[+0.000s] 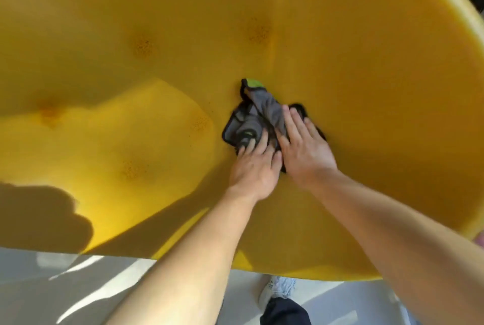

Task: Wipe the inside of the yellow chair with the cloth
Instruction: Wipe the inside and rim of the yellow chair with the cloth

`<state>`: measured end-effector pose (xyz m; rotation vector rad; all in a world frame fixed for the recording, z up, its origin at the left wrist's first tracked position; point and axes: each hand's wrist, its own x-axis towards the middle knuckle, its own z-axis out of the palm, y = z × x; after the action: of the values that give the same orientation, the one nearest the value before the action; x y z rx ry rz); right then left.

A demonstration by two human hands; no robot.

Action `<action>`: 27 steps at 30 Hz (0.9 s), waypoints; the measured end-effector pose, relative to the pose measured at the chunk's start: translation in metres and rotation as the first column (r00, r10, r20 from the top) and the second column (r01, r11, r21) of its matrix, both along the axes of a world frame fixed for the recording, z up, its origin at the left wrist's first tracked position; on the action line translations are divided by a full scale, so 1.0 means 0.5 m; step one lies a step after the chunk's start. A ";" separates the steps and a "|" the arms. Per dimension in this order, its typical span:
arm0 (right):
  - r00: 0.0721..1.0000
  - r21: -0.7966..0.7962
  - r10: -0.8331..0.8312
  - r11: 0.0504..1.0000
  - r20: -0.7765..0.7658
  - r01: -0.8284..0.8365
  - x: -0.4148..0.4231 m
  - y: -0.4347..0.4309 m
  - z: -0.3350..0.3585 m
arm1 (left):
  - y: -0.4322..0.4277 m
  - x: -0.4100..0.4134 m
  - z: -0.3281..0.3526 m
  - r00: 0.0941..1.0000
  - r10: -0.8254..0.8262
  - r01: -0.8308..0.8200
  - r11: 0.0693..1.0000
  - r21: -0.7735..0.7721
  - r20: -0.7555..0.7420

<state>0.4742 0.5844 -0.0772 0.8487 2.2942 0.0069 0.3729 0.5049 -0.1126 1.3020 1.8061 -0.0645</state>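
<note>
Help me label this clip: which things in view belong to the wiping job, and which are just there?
Job: yellow chair, cloth, left hand, right hand.
Just there: white shoe, pale floor.

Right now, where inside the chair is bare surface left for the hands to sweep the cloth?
Bare yellow chair lies left and above the cloth. Crowded only at centre, where left hand and right hand press it.
</note>
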 end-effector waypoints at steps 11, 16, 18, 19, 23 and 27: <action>0.993 -0.146 -0.090 0.986 -0.080 0.077 0.032 -0.034 -0.010 | -0.187 -0.110 0.025 0.979 -0.205 0.202 0.975 -0.095 -0.022; 0.913 -0.138 -0.356 0.933 -0.202 0.333 0.000 -0.154 -0.053 | -0.133 -0.132 0.001 0.991 -0.120 0.113 0.985 -0.129 -0.053; 0.894 -0.270 -0.416 0.891 -0.166 0.365 0.016 -0.285 -0.057 | -0.201 -0.098 0.033 0.985 -0.175 0.171 0.973 -0.156 -0.010; 0.885 -0.330 -0.439 0.867 -0.152 0.373 0.025 -0.349 -0.050 | -0.247 -0.087 0.055 0.979 -0.203 0.201 0.965 -0.166 0.004; 0.912 -0.505 -0.393 0.814 -0.116 0.287 0.011 -0.480 -0.027 | -0.391 -0.136 0.117 0.943 -0.331 0.331 0.926 -0.180 0.029; 0.936 -0.682 -0.288 0.727 -0.201 0.078 -0.110 -0.432 -0.048 | -0.423 -0.331 0.094 0.919 -0.290 0.240 0.949 -0.203 -0.268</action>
<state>0.4191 0.3684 -0.1013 0.7082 2.1994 -1.0450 0.2073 0.2933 -0.0658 1.4678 1.8083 -0.5763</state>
